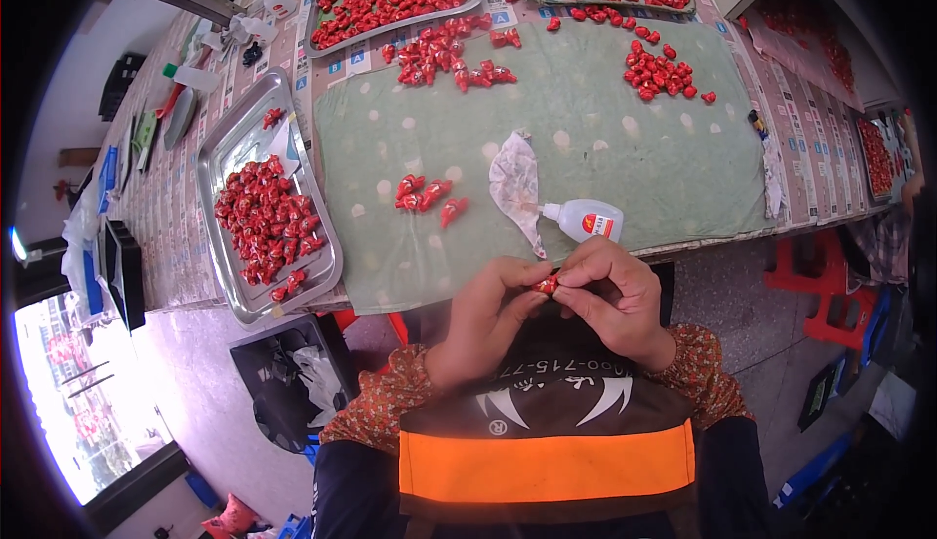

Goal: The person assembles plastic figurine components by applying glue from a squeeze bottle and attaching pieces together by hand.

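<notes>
My left hand (491,321) and my right hand (619,297) meet just off the table's near edge. Between their fingertips they pinch a small glossy red figurine (547,285), whose details the fingers partly hide. Right beyond the hands lies a clear squeeze bottle (592,220) with a red label, its nozzle pointing left. A crumpled, stained white cloth (514,186) is beside that nozzle. Several similar red pieces (426,193) rest on the green mat (390,256) to the left.
A metal tray (330,236) at left holds many red pieces; a larger full one (310,26) stands at the back. Loose piles (659,72) of small red parts lie on the mat's far side. Red stools (830,290) stand at right, a black bin (293,373) below the table at left.
</notes>
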A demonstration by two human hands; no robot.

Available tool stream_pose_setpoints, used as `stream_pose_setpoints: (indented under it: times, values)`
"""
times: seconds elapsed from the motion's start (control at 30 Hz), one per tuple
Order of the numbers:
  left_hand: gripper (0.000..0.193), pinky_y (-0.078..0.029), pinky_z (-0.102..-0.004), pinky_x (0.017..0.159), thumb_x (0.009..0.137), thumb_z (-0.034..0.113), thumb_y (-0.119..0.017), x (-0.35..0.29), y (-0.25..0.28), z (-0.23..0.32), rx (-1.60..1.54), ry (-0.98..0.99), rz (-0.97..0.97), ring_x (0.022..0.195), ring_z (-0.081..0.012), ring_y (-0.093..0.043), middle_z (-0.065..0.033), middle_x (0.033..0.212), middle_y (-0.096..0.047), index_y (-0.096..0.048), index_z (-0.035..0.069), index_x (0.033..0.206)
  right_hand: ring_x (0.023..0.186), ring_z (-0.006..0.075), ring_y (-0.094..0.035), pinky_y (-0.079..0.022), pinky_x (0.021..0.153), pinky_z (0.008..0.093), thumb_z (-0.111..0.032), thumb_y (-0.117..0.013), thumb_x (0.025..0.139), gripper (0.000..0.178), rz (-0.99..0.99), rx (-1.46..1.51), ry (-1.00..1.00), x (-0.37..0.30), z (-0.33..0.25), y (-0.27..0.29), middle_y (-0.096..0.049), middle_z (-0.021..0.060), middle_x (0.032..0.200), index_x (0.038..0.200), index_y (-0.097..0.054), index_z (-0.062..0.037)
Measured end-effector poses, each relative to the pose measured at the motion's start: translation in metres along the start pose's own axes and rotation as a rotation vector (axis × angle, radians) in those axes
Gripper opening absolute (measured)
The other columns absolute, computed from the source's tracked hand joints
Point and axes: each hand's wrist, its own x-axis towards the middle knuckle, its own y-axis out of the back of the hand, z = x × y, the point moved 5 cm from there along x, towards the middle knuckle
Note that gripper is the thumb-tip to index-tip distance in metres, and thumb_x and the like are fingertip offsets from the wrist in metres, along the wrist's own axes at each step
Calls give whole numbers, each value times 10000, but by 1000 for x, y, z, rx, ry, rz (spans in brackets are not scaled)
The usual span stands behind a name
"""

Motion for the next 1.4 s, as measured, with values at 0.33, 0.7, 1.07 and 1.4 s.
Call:
stream_pose_setpoints:
  times: [0.33,0.7,1.07,1.4]
  values:
    - [230,-509,-241,657,940,9,-610,0,-2,-4,33,-12,44,726,-98,-606,-89,954,-649,-587,-2,1169,739,123,-594,-554,550,221,73,-626,884,96,19,268,-217,0,7,-4,-537,91,921,962,-593,27]
    - [217,-505,-233,650,959,55,-605,5,1,3,51,27,48,716,-79,-596,-74,906,-654,-582,-9,1165,705,58,-570,-504,561,186,29,-630,905,60,71,322,-288,4,3,-8,-548,27,872,932,-585,0]
    - [165,-430,-299,787,881,63,-655,23,70,24,671,-128,286,857,-186,-541,-70,953,-617,-649,16,1040,720,62,-584,-485,588,190,-40,-589,962,126,109,249,-308,9,2,-4,-592,29,895,1083,-578,-7]
    - [180,-387,-365,882,859,112,-670,18,98,14,962,-12,404,984,-276,-499,-105,1008,-553,-666,50,1028,702,54,-568,-473,593,183,-19,-577,960,119,116,199,-299,6,-3,4,-595,36,868,1078,-574,-3]
